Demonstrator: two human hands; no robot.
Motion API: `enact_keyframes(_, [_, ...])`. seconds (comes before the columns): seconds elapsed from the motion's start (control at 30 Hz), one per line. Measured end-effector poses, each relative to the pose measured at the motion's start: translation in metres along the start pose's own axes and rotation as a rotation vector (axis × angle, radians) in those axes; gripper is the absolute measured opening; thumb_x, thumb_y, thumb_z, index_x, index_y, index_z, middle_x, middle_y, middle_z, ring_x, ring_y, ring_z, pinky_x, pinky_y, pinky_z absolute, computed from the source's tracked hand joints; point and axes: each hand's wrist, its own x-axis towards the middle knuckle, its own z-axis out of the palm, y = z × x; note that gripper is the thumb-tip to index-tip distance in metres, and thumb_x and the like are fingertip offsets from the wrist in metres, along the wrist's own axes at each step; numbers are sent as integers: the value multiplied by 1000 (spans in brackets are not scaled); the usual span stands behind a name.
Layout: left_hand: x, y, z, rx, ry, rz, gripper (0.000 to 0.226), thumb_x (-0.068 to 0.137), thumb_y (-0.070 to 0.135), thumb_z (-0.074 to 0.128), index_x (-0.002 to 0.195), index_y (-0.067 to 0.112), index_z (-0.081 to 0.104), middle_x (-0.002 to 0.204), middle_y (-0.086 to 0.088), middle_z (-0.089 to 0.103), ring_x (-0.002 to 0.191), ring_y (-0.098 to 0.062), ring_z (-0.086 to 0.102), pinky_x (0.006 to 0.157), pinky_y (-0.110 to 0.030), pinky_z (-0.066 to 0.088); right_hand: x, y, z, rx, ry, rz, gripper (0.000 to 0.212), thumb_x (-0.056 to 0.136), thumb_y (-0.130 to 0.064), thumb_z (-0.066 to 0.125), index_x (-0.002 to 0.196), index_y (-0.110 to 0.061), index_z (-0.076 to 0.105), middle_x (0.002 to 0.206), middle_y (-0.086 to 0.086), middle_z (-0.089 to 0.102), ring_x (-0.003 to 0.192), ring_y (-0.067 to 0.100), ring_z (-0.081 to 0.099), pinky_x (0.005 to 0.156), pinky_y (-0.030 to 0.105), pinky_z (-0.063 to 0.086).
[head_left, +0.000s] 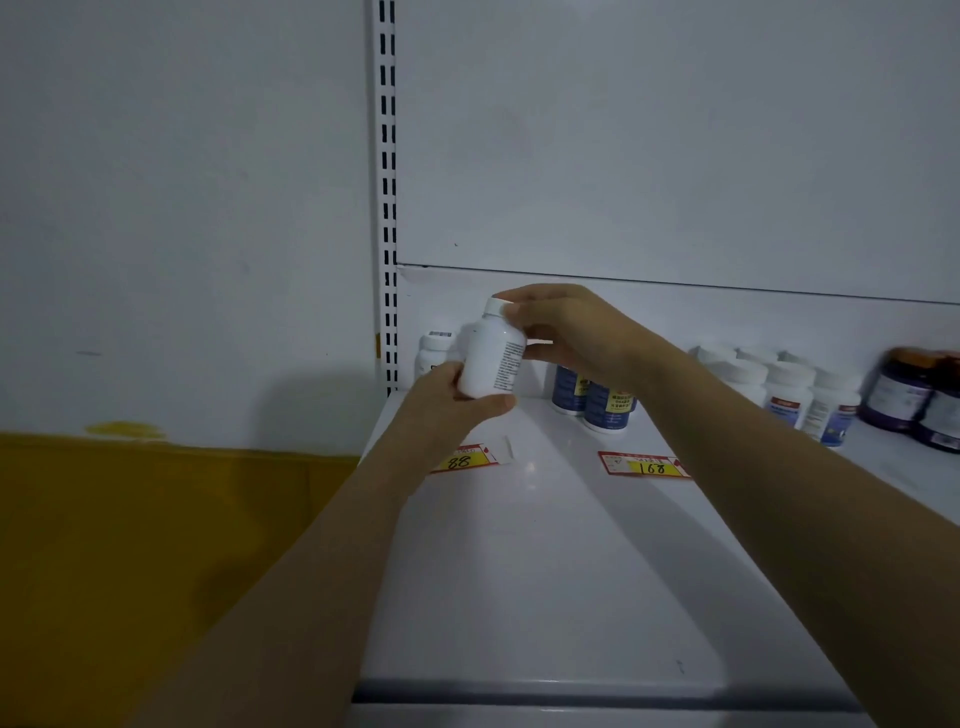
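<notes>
I see the left grip (441, 408) curled round the base of the bottle (491, 358), thumb under it; the bottle hangs tilted above the back left corner of the shelf (545, 571), clear of it; the right grip (561, 332) pinches its cap (496, 305) with the fingertips; further right on the shelf stand blue bottles (597, 402), then white tubs (789, 389), then dark jars (919, 400).

White shelf (545, 571) before me
Blue bottles (597, 402) stand just behind the 168 price tag (644, 465); the 88 tag (460, 460) lies left of it, white bottles (789, 389) and dark jars (919, 400) right.
</notes>
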Motion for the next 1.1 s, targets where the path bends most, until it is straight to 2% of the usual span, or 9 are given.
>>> enact_keyframes(0.17, [-1,0,5,112,176,43,51,72,24,80,107,16,44,96,5,52,70,-2,51,47,-3,42,0,3,10,-251,102,-20,36,88,-46,59,116,-23,61,111,2,65,101,16,64,84,29,56])
enact_keyframes(0.3, [0,3,7,61,111,-28,60,73,29,79,116,13,40,96,6,54,71,-1,52,49,-9,41,1,2,9,-202,149,-65,30,90,-29,62,118,-19,62,104,0,66,90,11,65,66,14,56])
enact_keyframes(0.5, [-1,2,9,55,-47,-14,40,80,21,73,118,16,58,113,2,66,88,-4,61,65,-8,43,-1,3,0,-144,78,-60,34,93,-13,58,126,-13,56,122,3,62,107,17,62,92,29,53])
enact_keyframes(0.63, [-1,1,8,52,98,1,49,72,23,81,112,16,53,106,3,64,85,-6,61,64,-11,45,-4,5,6,-201,87,-69,40,93,-30,58,130,-16,55,116,0,64,98,8,63,78,17,55])
enact_keyframes(0.7, [-2,2,7,86,142,10,49,72,26,81,107,18,49,103,4,61,81,-5,58,60,-10,43,-4,8,9,-212,91,-69,43,92,-33,59,132,-18,55,118,2,65,101,12,64,80,23,56])
enact_keyframes(0.8, [-4,4,6,1,92,-30,46,74,23,79,106,19,45,107,1,60,87,-9,59,62,-11,42,-2,9,7,-132,87,-59,40,94,-26,56,133,-19,54,120,3,64,102,14,64,78,22,57])
enact_keyframes(0.9, [-5,8,6,-42,-43,-30,30,81,17,73,106,18,58,112,0,66,96,-12,63,74,-13,45,-2,9,-1,-64,65,-45,37,94,-18,56,131,-17,53,119,6,64,100,16,65,79,21,56])
enact_keyframes(1.0, [-5,7,8,-21,-89,-25,40,81,17,72,120,15,61,112,0,69,94,-8,65,76,-11,46,-3,14,-6,-44,43,-30,36,93,-16,57,129,-16,54,114,6,66,102,18,66,88,27,54])
enact_keyframes(1.1, [-3,3,9,4,-52,-17,39,78,17,75,116,15,63,107,1,69,89,-6,65,77,-13,49,-2,20,-5,-4,26,-21,33,94,-16,57,126,-14,58,115,6,67,103,18,66,87,27,54])
